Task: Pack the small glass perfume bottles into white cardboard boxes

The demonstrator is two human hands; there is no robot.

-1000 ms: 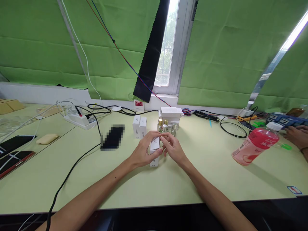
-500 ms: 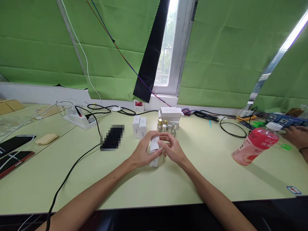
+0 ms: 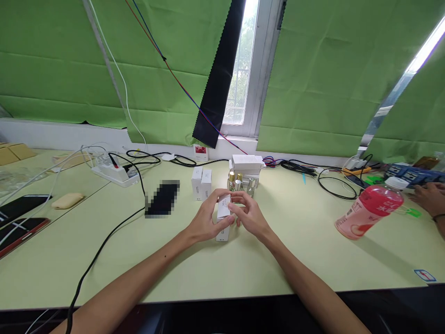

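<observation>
A small white box (image 3: 223,233) stands upright on the table in front of me, its top flap tilted towards me. My left hand (image 3: 206,221) is closed around it, thumb across the near face and fingers over the top. My right hand (image 3: 252,217) grips the box's upper right edge, its thumb touching the flap. Some fingertips are hidden behind the box. Just beyond my hands stand several small glass bottles (image 3: 251,187) with gold and silver caps. Two more white boxes (image 3: 201,184) stand side by side to the left.
Behind the bottles lie stacked white boxes (image 3: 246,162). A pink drink bottle (image 3: 370,208) stands at the right, near another person's hand (image 3: 429,197). On the left are a power strip (image 3: 116,174), phones (image 3: 21,234), a yellow case (image 3: 67,201) and a black cable (image 3: 104,246).
</observation>
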